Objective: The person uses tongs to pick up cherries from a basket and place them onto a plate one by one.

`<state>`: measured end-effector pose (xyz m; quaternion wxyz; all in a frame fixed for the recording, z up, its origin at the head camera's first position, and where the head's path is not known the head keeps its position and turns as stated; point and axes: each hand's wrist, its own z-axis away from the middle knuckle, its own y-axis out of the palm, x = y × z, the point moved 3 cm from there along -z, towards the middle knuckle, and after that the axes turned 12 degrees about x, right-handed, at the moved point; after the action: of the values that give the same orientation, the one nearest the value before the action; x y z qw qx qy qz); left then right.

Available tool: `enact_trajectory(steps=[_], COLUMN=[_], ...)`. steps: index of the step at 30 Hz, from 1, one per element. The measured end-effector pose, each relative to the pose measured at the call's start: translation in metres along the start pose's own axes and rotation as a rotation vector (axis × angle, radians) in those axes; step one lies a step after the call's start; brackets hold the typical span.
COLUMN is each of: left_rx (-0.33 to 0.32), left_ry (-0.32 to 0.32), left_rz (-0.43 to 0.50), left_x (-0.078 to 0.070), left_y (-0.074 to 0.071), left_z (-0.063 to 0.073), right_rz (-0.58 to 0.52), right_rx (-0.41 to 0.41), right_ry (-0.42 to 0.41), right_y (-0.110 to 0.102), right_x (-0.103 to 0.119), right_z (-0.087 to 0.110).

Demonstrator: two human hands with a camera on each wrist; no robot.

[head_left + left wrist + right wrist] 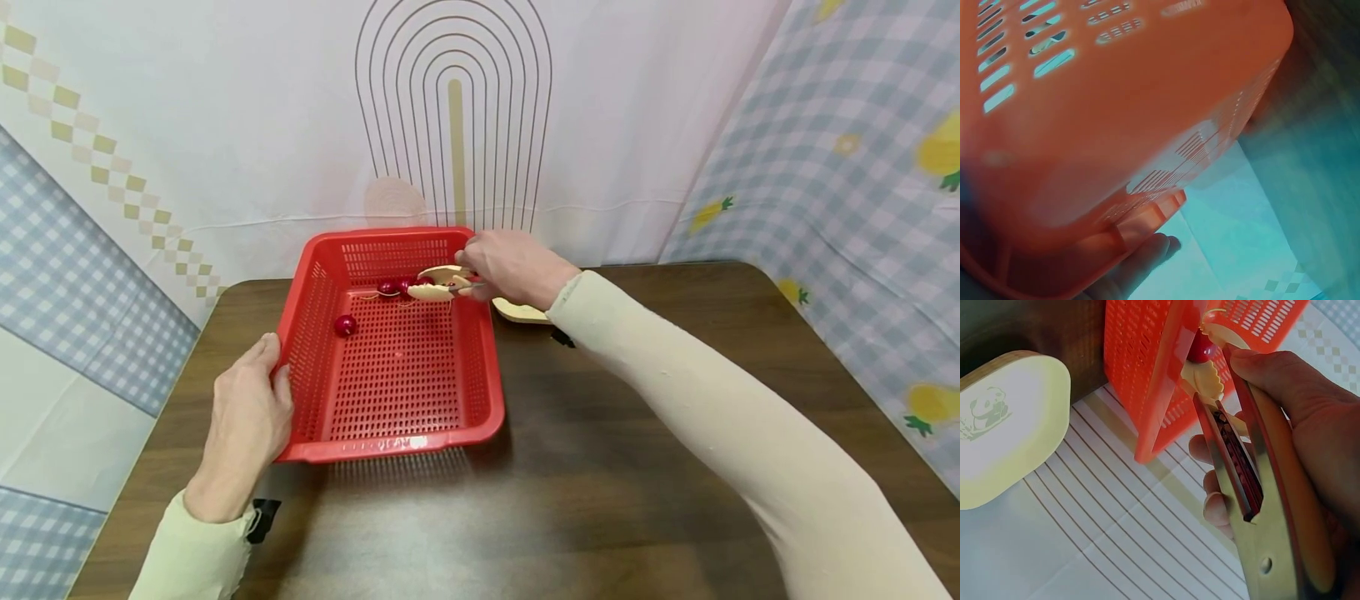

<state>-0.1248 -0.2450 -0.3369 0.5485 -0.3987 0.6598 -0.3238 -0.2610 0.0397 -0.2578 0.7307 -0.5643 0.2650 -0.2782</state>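
My left hand [247, 412] grips the left rim of a red perforated plastic basket [491, 392], thumb at the rim. In the left wrist view its fingertips [1147, 253] show against the basket's underside edge. My right hand [517, 265] holds metal food tongs [1272, 512] with cream scalloped tips, reaching over the basket's far right corner. A red cherry [1202, 349] shows between the tong tips. Inside the basket, one cherry [345, 325] lies apart at the left, and other cherries [387, 287] with thin stems lie near the far wall.
A cream plate [1016, 425] with a panda drawing sits right of the basket, partly hidden by my right forearm in the head view. The dark wooden table [600, 500] meets a patterned cloth wall [615, 125] at the back, and checked cloth hangs at both sides.
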Motion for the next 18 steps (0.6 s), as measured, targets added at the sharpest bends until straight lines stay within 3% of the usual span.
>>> enact_trajectory(steps=[11,18], left_rx=[0.011,0.019], left_ry=[0.04,0.035], left_rz=[0.011,0.026], left_x=[-0.001,-0.001], left_y=[-0.001,0.0], left_z=[0.0,-0.001], right_rz=[0.003,-0.016], right_rx=[0.007,-0.037], right_ry=[0.028,0.016], right_y=[-0.006,-0.007], right_x=[-0.011,-0.021], right_z=[0.01,0.018])
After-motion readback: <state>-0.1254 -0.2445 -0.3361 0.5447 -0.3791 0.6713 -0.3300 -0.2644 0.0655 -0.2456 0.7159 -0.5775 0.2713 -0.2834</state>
